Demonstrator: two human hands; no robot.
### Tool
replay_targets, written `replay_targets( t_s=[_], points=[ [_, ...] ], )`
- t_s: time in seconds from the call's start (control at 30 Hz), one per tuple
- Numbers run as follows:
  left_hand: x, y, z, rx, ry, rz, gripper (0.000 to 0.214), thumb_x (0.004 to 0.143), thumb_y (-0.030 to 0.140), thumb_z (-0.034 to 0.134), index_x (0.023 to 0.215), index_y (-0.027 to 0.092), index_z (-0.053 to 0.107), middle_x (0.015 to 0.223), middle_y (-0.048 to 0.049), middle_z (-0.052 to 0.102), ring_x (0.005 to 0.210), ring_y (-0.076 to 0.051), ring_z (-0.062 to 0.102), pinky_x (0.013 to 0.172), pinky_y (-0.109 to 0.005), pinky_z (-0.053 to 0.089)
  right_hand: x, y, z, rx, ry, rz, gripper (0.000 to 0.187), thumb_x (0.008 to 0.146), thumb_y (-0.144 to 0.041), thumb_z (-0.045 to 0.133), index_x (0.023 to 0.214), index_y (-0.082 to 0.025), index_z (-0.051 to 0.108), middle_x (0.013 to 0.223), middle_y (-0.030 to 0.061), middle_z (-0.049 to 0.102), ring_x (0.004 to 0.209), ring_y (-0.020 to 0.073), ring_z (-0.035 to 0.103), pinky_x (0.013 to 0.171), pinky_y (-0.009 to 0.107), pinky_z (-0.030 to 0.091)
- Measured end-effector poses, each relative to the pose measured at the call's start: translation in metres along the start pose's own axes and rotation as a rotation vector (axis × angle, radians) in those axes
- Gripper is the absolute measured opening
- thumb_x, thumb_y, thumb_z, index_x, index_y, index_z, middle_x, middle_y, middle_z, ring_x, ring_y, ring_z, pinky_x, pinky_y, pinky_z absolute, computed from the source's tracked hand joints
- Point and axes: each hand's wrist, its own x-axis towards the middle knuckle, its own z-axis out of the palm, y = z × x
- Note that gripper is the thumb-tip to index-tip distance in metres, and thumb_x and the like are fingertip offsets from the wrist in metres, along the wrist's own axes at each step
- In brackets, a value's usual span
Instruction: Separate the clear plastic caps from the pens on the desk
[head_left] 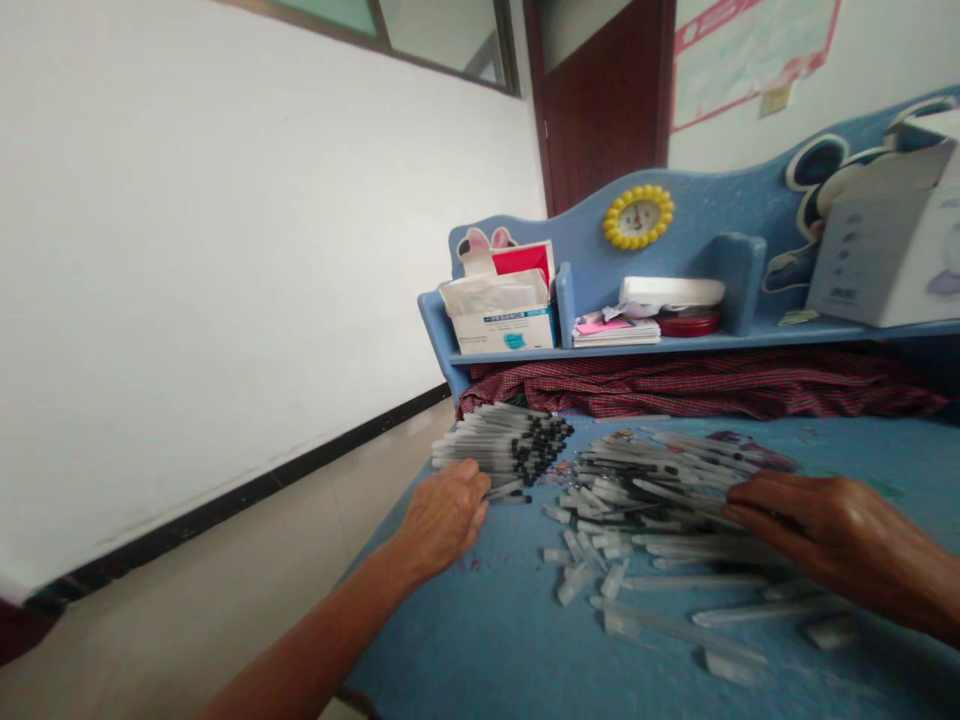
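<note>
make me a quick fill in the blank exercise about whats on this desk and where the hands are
1. The left hand is by a tidy stack of clear plastic pens, whose ends facing the loose heap are ____.
2. The right hand is by the loose heap of slender clear plastic pieces, on a flat tabletop coloured ____.
3. The round clock-like dial has a scalloped rim coloured ____.

Missing words: black; blue; yellow

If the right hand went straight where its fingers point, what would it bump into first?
Probably the messy pile of pen pieces. The right hand points toward it and looks very close, but I can't tell whether they're touching.
</note>
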Motion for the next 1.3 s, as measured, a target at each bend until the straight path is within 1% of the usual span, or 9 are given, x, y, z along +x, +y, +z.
replay_targets(
  t_s=[0.1, 0.33, 0.43, 0.57, 0.7, 0.87, 1.0, 1.1, 1.3],
  points=[
    [0.004, 0.011, -0.003, -0.028, 0.049, 0.057, 0.008, 0.081, 0.018, 0.047, 0.081, 0.016, 0.054, 0.087, -0.0073, 0.056, 0.082, -0.022, 0.054, 0.071, -0.033, 0.045, 0.003, -0.006, -0.001, -0.001, -0.124, -0.019, 0.031, 0.092, -0.033, 0.037, 0.084, -0.020, 0.064, 0.071, 0.0027, 0.064, 0.060, 0.0154, 0.062, 0.056, 0.027, 0.042],
    [0.033, 0.060, -0.017, -0.161, 0.179, 0.307, 0.004, 0.080, 0.016, 0.047, 0.079, 0.017, 0.050, 0.080, -0.0043, 0.055, 0.075, -0.018, 0.053, 0.067, -0.029, 0.044, 0.016, -0.026, -0.008, 0.199, -0.198, 0.104, 0.025, 0.091, -0.030, 0.041, 0.086, -0.018, 0.063, 0.074, 0.0023, 0.063, 0.067, 0.0134, 0.059, 0.063, 0.025, 0.040],
    [0.049, 0.083, -0.029, -0.227, 0.214, 0.456, 0.006, 0.082, 0.016, 0.045, 0.080, 0.017, 0.050, 0.078, -0.0033, 0.055, 0.072, -0.017, 0.052, 0.066, -0.028, 0.043, 0.020, -0.030, -0.011, 0.341, -0.186, 0.187, 0.030, 0.091, -0.037, 0.042, 0.077, -0.017, 0.060, 0.065, -0.0004, 0.056, 0.059, 0.0103, 0.051, 0.055, 0.022, 0.036],
    [0.063, 0.103, -0.039, -0.274, 0.284, 0.586, 0.010, 0.086, 0.017, 0.041, 0.081, 0.017, 0.049, 0.077, -0.0033, 0.054, 0.071, -0.017, 0.051, 0.065, -0.029, 0.043, 0.022, -0.031, -0.013, 0.515, -0.147, 0.291, 0.044, 0.091, -0.044, 0.037, 0.058, -0.016, 0.047, 0.052, -0.0041, 0.037, 0.048, 0.0073, 0.034, 0.045, 0.021, 0.026],
    [0.066, 0.106, -0.030, -0.344, 0.356, 0.637, 0.018, 0.091, 0.017, 0.034, 0.083, 0.015, 0.051, 0.078, -0.0047, 0.054, 0.074, -0.018, 0.051, 0.068, -0.029, 0.044, 0.020, -0.032, -0.015, 0.612, -0.136, 0.347, 0.045, 0.091, -0.045, 0.037, 0.058, -0.016, 0.046, 0.050, -0.0042, 0.036, 0.047, 0.0071, 0.034, 0.045, 0.021, 0.027],
    [0.059, 0.100, -0.018, -0.430, 0.387, 0.640, 0.024, 0.094, 0.018, 0.031, 0.087, 0.014, 0.053, 0.077, -0.0052, 0.055, 0.073, -0.017, 0.052, 0.067, -0.029, 0.045, 0.020, -0.034, -0.015, 0.730, -0.216, 0.387, 0.043, 0.089, -0.048, 0.042, 0.062, -0.016, 0.050, 0.052, -0.0035, 0.042, 0.047, 0.0068, 0.039, 0.043, 0.019, 0.028],
    [0.057, 0.101, -0.016, -0.475, 0.423, 0.644, 0.022, 0.093, 0.017, 0.032, 0.090, 0.014, 0.054, 0.077, -0.0054, 0.057, 0.074, -0.017, 0.053, 0.067, -0.029, 0.046, 0.020, -0.036, -0.013, 0.780, -0.216, 0.441, 0.048, 0.089, -0.050, 0.039, 0.059, -0.015, 0.051, 0.051, -0.0021, 0.045, 0.047, 0.0069, 0.043, 0.044, 0.018, 0.033],
    [0.057, 0.102, -0.018, -0.498, 0.457, 0.647, 0.020, 0.093, 0.017, 0.034, 0.090, 0.014, 0.054, 0.076, -0.0056, 0.057, 0.073, -0.018, 0.053, 0.065, -0.029, 0.045, 0.021, -0.037, -0.012, 0.825, -0.236, 0.513, 0.049, 0.088, -0.053, 0.040, 0.059, -0.015, 0.051, 0.049, -0.0024, 0.046, 0.041, 0.0056, 0.042, 0.040, 0.017, 0.032],
    [0.057, 0.102, -0.017, -0.580, 0.524, 0.676, 0.018, 0.092, 0.015, 0.036, 0.092, 0.012, 0.054, 0.074, -0.0050, 0.058, 0.069, -0.017, 0.052, 0.063, -0.028, 0.044, 0.019, -0.035, -0.014, 0.940, -0.253, 0.545, 0.041, 0.083, -0.052, 0.050, 0.065, -0.015, 0.052, 0.053, -0.0017, 0.054, 0.040, 0.0057, 0.045, 0.038, 0.016, 0.034]
  ],
)
